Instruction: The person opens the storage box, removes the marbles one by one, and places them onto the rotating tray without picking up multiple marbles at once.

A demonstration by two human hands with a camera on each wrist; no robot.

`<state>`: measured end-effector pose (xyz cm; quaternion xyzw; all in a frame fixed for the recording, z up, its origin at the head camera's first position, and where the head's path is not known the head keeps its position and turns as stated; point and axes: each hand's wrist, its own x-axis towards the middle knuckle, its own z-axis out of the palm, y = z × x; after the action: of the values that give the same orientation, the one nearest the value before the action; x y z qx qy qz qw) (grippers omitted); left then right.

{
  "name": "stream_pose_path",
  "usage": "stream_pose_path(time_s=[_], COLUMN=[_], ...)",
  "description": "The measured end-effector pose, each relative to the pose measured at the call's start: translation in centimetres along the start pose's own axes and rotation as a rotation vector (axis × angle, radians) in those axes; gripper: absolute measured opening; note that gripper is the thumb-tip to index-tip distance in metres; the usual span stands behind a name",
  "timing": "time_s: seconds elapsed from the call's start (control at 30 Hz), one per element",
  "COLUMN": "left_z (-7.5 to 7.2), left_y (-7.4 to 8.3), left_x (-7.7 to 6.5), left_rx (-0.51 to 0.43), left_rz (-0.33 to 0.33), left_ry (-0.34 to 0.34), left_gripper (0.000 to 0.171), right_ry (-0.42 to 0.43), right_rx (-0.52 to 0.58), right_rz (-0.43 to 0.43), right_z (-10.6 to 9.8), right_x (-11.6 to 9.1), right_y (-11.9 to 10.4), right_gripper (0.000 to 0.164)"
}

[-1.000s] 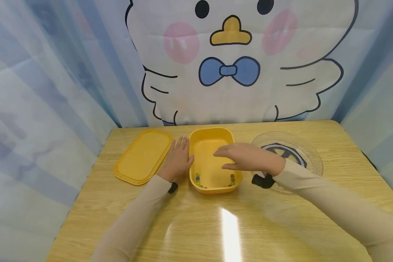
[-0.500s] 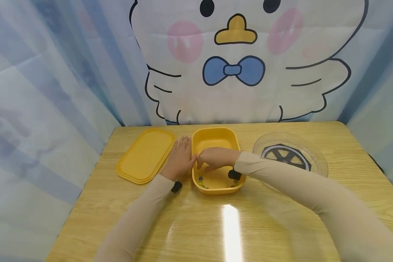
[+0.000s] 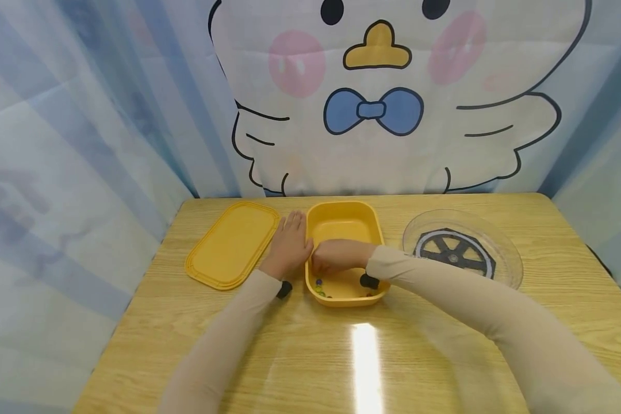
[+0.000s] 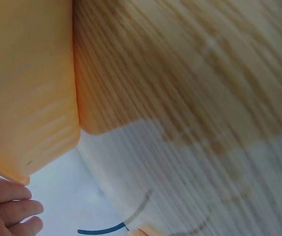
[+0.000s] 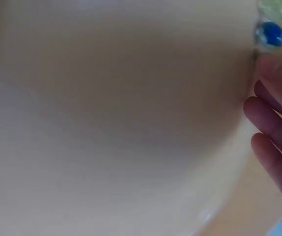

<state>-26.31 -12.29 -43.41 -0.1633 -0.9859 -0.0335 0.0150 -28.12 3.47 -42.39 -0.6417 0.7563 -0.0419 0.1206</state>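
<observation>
While the left hand [image 3: 290, 244] lies with its fingers straight along the left side of the deep yellow plastic tub [image 3: 344, 213], with its thumb by the rim, the right hand [image 3: 338, 256] reaches down inside. The tub sits in the middle of the pale wood tabletop [image 3: 290, 356]. The right hand's fingers are bent near the left inside wall, but I cannot tell if they pinch anything, because the thumb covers part of them. A shiny blue marble [image 5: 270, 34] is just beside that thumb, and a pale green marble [image 5: 273, 8] next to it is cut off at the top of the right wrist view. More small round marbles [image 3: 321, 294] lie along the tub's near edge; a black thing [image 3: 370, 281] at the right wrist hides some. In the left wrist view, the tub is cut off and only some fingers show. A flat yellow plastic lid [image 3: 233, 244] lies to the left. To the right, the right sleeve [image 3: 445, 282] covers part of a clear round dish [image 3: 437, 217] with a black and white wheel shape [image 3: 453, 259]. Behind, the blue and white curtain [image 3: 31, 172] has a big white bird [image 3: 393, 155] printed on it, with its head top cut off.
</observation>
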Motion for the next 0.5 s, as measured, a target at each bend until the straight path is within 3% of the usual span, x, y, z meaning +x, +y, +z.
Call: stream_pose_path(time_s=[0.3,0.5], left_z=[0.1,0.1], left_y=[0.1,0.1], left_x=[-0.1,-0.1], left_rx=[-0.07,-0.029], left_rz=[0.009,-0.002], left_ry=[0.021,0.011], left_gripper=[0.06,0.061], right_ry=[0.051,0.119], right_rx=[-0.018,-0.018], right_rz=[0.015,0.092], right_z=[-0.1,-2.6], right_x=[-0.8,-2.4], right_y=[-0.1,-0.6], right_gripper=[0.011,0.017])
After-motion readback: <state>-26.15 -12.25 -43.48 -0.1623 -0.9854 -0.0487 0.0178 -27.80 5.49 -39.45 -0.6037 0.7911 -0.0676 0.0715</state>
